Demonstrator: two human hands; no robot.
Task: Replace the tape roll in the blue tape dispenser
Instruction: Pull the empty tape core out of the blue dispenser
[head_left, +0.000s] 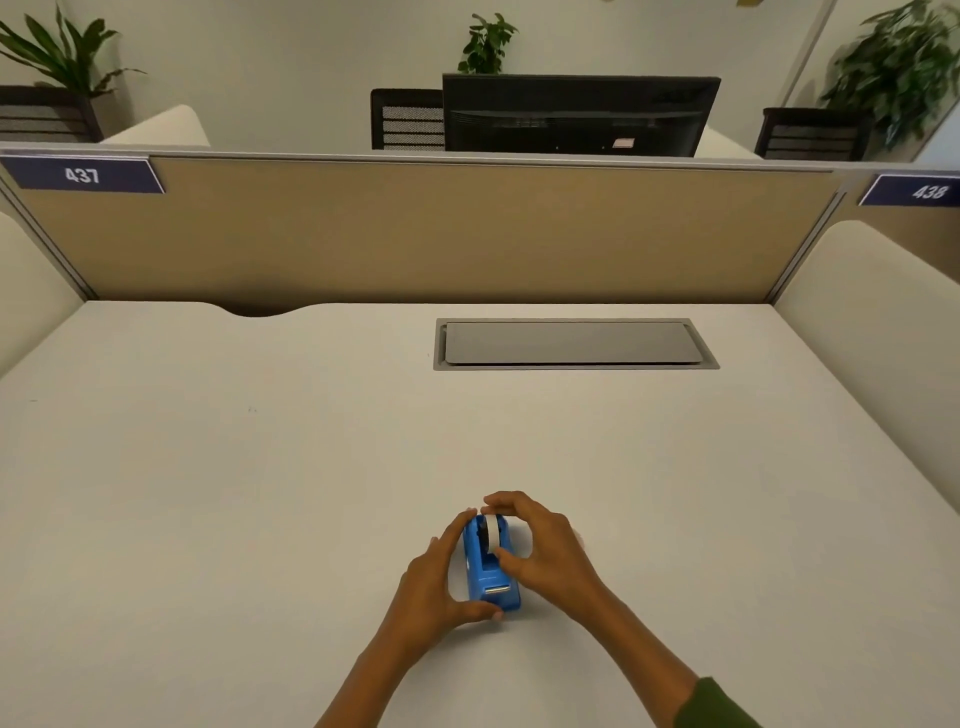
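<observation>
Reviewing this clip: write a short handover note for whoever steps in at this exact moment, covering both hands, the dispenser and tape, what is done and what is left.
Left hand: braced against the left side of the blue plastic tape dispenser, thumb at its near end.
Right hand: fingers curled over the white tape roll seated in the dispenser's cradle, thumb against the right side.
Dispenser stands upright on the white desk, cutter end toward the person.
Done: cannot tell whether this roll is the old one or the new one; no second roll is in view.
Left: if old, lift it out and fit a replacement; if new, thread the tape to the cutter.
</observation>
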